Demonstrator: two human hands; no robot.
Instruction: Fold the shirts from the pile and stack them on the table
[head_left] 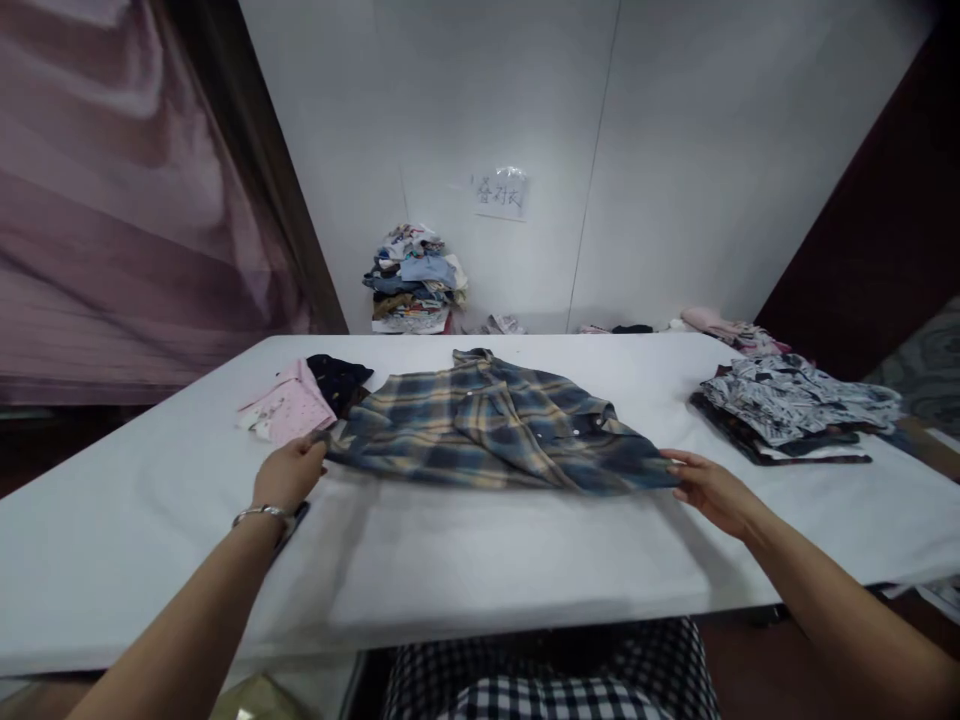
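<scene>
Gripping the near-left corner of the plaid shirt (495, 425), the left hand (289, 472) had its fingers closed on the fabric, while the right hand (709, 488) pinched the shirt's near-right edge — the garment lying spread flat on the white worktop (480, 570). Just left of the shirt lay a pink garment (289, 408) beside a dark one (339, 380); well to its right sat a patterned pile (795, 405) — and beyond it, by the wall, a heap of clothes (414, 280).

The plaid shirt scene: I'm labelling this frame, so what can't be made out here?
Head view only:
- Left hand: fingers curl over the plaid shirt edge; grip underneath hidden.
- Wall note: writing too small and blurred.
- Dark garment: partly covered by the pink garment.
- Clothes pile: items too small to identify.
</scene>
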